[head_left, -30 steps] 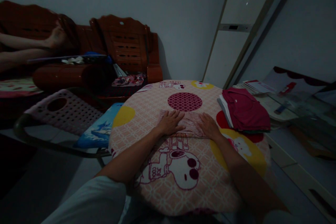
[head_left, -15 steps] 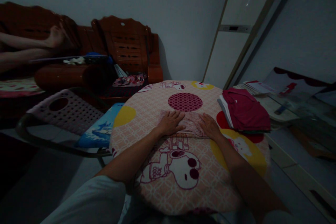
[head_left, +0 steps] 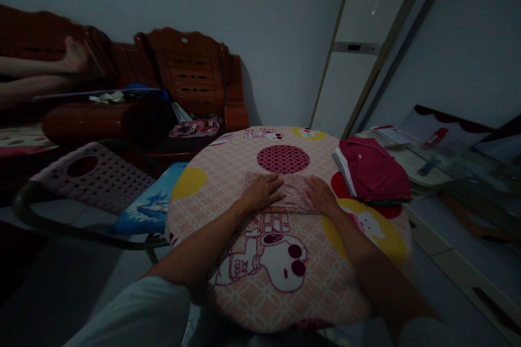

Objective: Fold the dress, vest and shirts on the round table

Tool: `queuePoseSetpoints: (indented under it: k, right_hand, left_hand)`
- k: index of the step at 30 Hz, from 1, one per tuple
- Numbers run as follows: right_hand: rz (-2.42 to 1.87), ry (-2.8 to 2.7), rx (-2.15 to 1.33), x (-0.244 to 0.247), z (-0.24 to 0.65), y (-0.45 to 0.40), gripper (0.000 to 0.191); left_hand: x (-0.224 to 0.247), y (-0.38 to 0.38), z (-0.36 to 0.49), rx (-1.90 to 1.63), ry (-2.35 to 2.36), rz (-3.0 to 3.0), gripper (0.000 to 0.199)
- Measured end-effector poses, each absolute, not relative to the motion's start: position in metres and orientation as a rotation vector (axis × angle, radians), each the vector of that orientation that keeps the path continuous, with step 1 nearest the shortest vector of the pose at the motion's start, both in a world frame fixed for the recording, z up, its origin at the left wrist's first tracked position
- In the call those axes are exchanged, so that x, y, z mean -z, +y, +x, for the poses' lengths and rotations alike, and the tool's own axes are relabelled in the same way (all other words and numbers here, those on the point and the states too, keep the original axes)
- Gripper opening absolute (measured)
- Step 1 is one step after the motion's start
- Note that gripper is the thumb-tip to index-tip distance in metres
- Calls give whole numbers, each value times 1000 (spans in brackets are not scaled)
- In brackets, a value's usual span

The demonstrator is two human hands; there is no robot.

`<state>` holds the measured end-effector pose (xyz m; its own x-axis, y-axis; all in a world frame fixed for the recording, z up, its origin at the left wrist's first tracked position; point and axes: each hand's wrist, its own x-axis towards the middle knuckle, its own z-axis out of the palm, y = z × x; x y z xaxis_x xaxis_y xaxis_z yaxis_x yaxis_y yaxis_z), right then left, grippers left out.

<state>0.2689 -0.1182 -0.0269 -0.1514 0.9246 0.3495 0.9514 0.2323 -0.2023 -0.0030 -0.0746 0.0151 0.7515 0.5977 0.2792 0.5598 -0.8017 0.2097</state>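
Note:
A folded pinkish cloth (head_left: pixel 292 195) lies flat near the middle of the round table, which has a patterned pink cover (head_left: pixel 228 162). On its left end rests my left hand (head_left: pixel 262 192), fingers spread and pointing right. My right hand (head_left: pixel 321 195) lies on its right end, fingers apart and pointing up and left. Neither hand grips anything. A stack of folded clothes with a dark red garment on top (head_left: pixel 372 171) sits at the table's right side, beyond my right hand.
Left of the table stands a woven chair (head_left: pixel 101 173) with a blue cushion (head_left: pixel 150 203). Behind are wooden seats (head_left: pixel 187 70) and a person's bare legs (head_left: pixel 44 68). A glass-topped cabinet (head_left: pixel 459 168) with papers stands on the right.
The view has shifted slightly, so most things appear a little further left. Both hands stay flat on the cloth, with hardly any movement.

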Motion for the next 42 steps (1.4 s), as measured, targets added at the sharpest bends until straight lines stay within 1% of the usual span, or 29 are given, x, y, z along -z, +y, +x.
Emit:
queuePoseSetpoints:
  k: [3,8,13,17,23,27,29,31,33,36,40,42]
  right_hand:
    - [-1656,-2041,18,28,271,-116,44]
    - [-1608,-1707,-112,21,282,-117,39]
    - [-1630,-1531,-176,14,294,-117,30]
    - [-1604,-1575,-160,15,292,-116,26]
    - [-1596,-1608,-112,16,291,-116,27]
    - [-1593,-1610,-78,17,290,-118,29]
    - [-1581,-1599,5,14,289,-119,31]
    - [-1549,-1599,149,6,289,-121,31]
    - [-1518,-1597,309,-8,294,-123,31]
    - [-1609,-1553,512,-39,312,-126,31]
    - [-2030,-1341,715,-82,355,-134,30]
    - [-2214,-1229,688,-97,378,-138,33]
  left_hand:
    - [-13,-72,-3,-658,995,2706,36]
    - [-10,-65,-7,-845,1248,2474,25]
    - [-14,-61,-11,-810,1308,2403,20]
    - [-14,-62,-9,-769,1288,2475,20]
    - [-12,-65,-2,-747,1363,2568,16]
    - [-19,-67,-5,-956,1429,2396,18]
    - [-24,-69,-8,-1105,1433,2281,20]
    - [-28,-70,-10,-1176,1366,2227,22]
    - [-28,-69,-10,-1092,1270,2252,21]
    - [-24,-67,-7,-810,1228,2404,16]
    - [-20,-68,-1,-609,1302,2571,17]
    - [-20,-72,2,-577,1339,2581,17]
